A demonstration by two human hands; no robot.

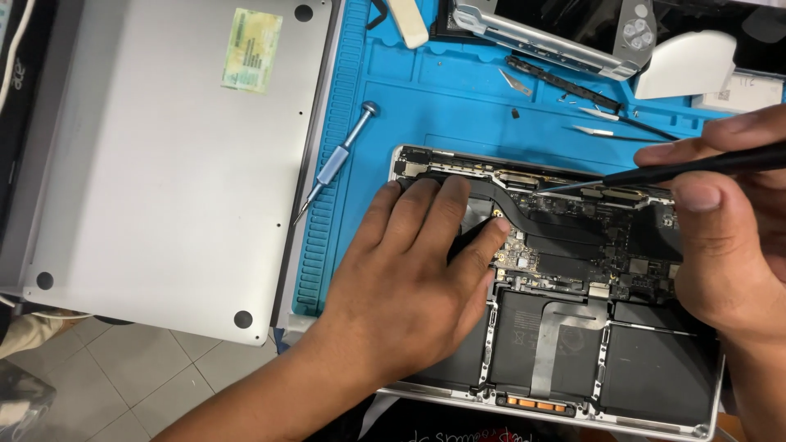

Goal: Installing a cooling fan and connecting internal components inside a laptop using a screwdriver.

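Opened laptop [565, 327] is worked on atop the blue mat [426, 106].
It is steadied by the flat, open left hand [413, 274]; a black probe [655, 172] is gripped by the right hand [720, 237], and a connector could be damaged if the tip slips.

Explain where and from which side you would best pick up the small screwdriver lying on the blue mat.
Probably grip the screwdriver at its thick grey handle, from above, fingers across it. It lies flat on the blue mat, slanted, cap end up-right and thin tip down-left beside the grey bottom cover. The handle is the widest part and has free mat on both sides.
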